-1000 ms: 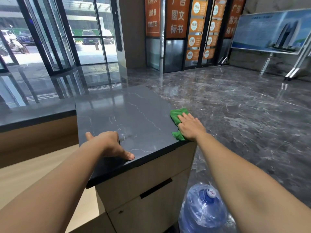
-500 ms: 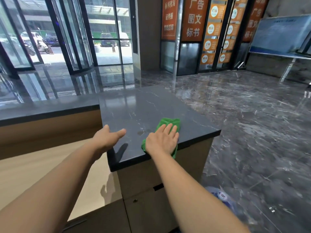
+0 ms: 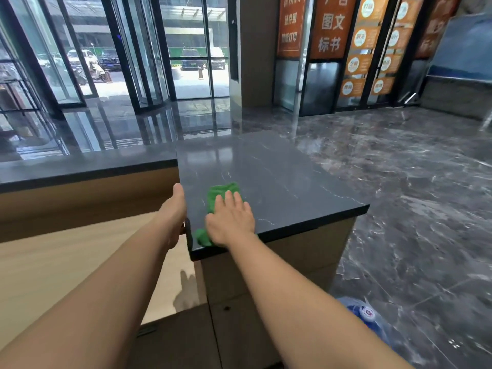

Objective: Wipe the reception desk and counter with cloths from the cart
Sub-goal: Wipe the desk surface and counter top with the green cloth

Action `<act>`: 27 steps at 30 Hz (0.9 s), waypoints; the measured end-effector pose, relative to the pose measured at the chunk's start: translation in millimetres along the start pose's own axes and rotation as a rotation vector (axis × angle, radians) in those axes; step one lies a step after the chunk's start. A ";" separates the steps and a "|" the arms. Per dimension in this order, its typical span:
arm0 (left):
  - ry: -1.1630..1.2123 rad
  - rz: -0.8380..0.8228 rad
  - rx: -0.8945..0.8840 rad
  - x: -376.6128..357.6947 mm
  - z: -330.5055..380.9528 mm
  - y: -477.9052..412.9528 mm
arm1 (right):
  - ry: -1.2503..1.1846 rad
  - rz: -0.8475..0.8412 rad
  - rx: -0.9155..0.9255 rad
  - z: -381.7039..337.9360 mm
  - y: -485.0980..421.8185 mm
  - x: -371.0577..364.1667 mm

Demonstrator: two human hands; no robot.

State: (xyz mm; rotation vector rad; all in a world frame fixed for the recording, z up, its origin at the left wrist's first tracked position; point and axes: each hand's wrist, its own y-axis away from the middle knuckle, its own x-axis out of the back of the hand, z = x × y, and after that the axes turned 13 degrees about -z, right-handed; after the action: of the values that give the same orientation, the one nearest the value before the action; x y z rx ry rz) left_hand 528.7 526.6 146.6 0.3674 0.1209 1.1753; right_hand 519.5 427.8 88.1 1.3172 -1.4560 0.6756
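We stand in the entrance lobby of a commercial building, behind its reception desk. The dark grey veined stone bench (image 3: 279, 177) has a lower pale wood desk surface (image 3: 53, 262) to its left. Beyond the bench, a tall black-framed glass revolving door (image 3: 138, 62) looks out on a street with parked cars (image 3: 190, 58). A polished dark marble floor (image 3: 399, 182) spreads beyond and to the right of the bench. Past its far right corner we see orange shopfront signboards with Chinese characters (image 3: 330, 25). A blue water-cooler bottle (image 3: 364, 312) lies on the floor to the bench's near right.
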 end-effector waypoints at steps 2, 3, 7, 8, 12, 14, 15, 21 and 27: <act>-0.013 0.004 -0.008 -1.8 0.0 -1.3 | -0.004 0.020 -0.065 29.2 -6.3 11.7; -0.018 0.001 -0.009 -2.5 -0.5 -2.5 | 0.000 0.032 -0.105 43.8 -9.3 17.3; -0.044 -0.020 0.021 -2.7 -1.6 -6.0 | 0.005 0.057 -0.251 97.9 -14.9 39.9; -0.057 -0.021 0.031 -1.8 -1.8 -7.3 | -0.001 0.061 -0.284 108.6 -15.7 44.9; -0.087 -0.030 0.048 1.8 -2.9 -17.9 | -0.038 0.046 -0.367 130.7 -20.0 57.3; -0.111 -0.031 0.056 3.5 -4.8 -25.2 | -0.043 0.045 -0.380 129.7 -22.4 58.7; -0.122 -0.034 0.057 4.5 -6.3 -29.3 | -0.044 0.049 -0.389 127.2 -23.3 58.2; -0.143 -0.108 0.065 5.1 -5.8 -46.3 | -0.060 0.054 -0.349 90.0 -24.8 44.2; -0.121 -0.086 0.094 3.4 -5.7 -50.0 | -0.005 -0.018 -0.090 9.1 -24.6 7.7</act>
State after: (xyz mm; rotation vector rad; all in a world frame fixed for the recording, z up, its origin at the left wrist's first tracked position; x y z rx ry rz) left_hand 572.4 514.3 124.5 0.5105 0.0865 1.0622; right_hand 540.8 410.8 86.9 1.2619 -1.4602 0.5883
